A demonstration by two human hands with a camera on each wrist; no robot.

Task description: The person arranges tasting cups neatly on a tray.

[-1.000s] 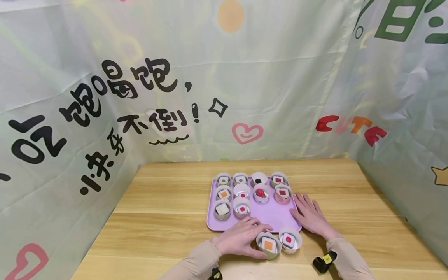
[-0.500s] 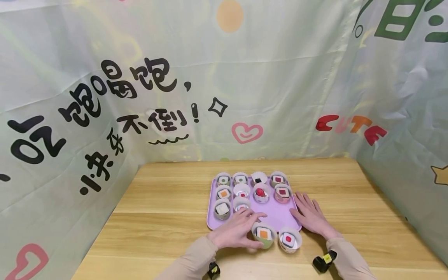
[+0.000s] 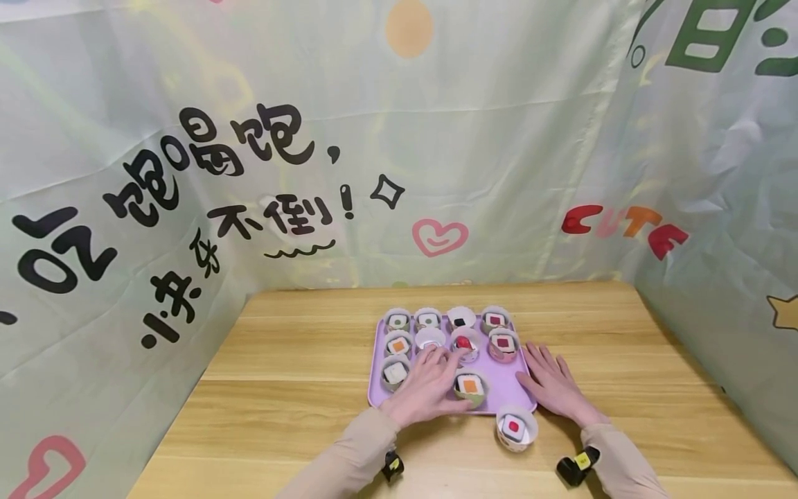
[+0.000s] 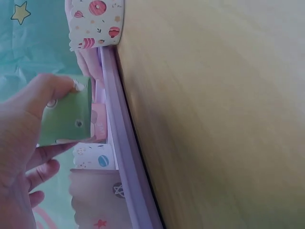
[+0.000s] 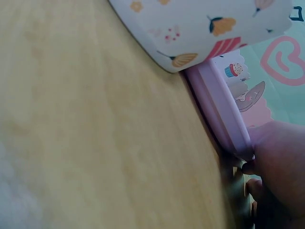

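Note:
My left hand [image 3: 427, 388] grips a green paper baking cup [image 3: 474, 401] between thumb and fingers, as the left wrist view also shows on the cup [image 4: 66, 114]. Inside it is a white sushi-like piece with an orange square on top. The cup is over the front middle of a lilac tray [image 3: 503, 384]. My right hand [image 3: 555, 384] lies with fingers spread at the tray's right edge, its thumb touching the rim. Part of the left-hand cups on the tray is hidden behind my left hand.
Several paper cups holding sushi-like pieces stand in rows on the tray, among them one with a red topping [image 3: 464, 344]. A patterned cup with a red-dotted piece [image 3: 516, 433] stands on the wooden table [image 3: 280, 388] at the tray's front edge. Printed cloth [image 3: 349, 138] surrounds the table.
My left hand has lifted the green cup off the table in front of the tray and carried it forward over the tray. The right hand has stayed in place.

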